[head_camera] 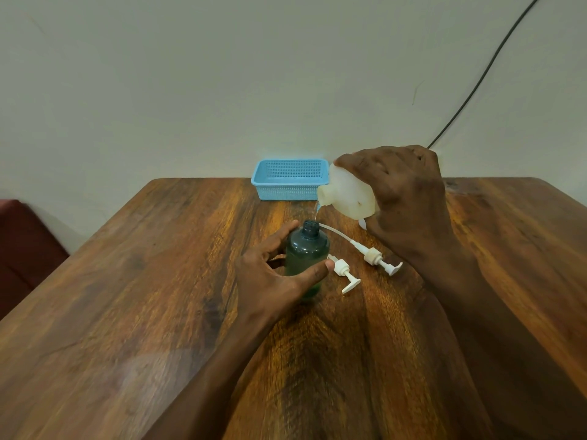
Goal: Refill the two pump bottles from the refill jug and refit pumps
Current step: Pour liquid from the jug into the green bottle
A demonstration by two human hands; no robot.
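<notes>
My left hand steadies dark green bottle, upright on table, mouth open; fingers and thumb curled round its body. My right hand grips white refill jug from above, spout tipped down over bottle; thin stream runs to mouth. Near pump and far pump lie just right of bottle. Blue basket at far table edge.

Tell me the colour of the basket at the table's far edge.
Light blue basket, perforated walls; head view.
</notes>
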